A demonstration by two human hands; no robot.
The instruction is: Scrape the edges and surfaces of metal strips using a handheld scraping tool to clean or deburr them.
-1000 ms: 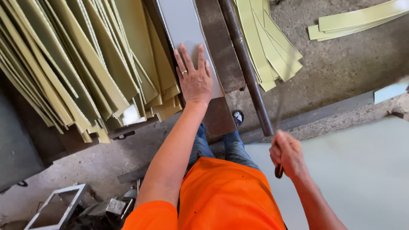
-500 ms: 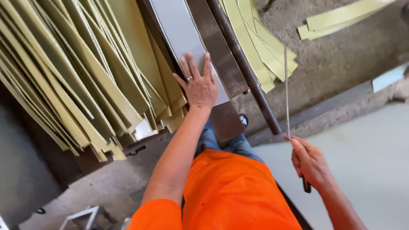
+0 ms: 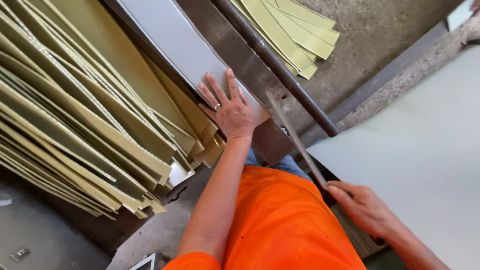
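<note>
While our left hand (image 3: 231, 111) lies flat and open, fingers spread, on the near end of a grey metal sheet (image 3: 170, 37), our right hand (image 3: 364, 207) is closed around a thin metal strip (image 3: 295, 137) held at a slant. The sheet rests on a rusty brown surface (image 3: 235, 55). Yellow-green strips (image 3: 75, 130) are stacked just left of it; more strips (image 3: 295, 32) lie on the floor beyond a dark bar (image 3: 280, 75).

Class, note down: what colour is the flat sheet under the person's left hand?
Pale grey. The sheet under the left hand shows best in the head view.
</note>
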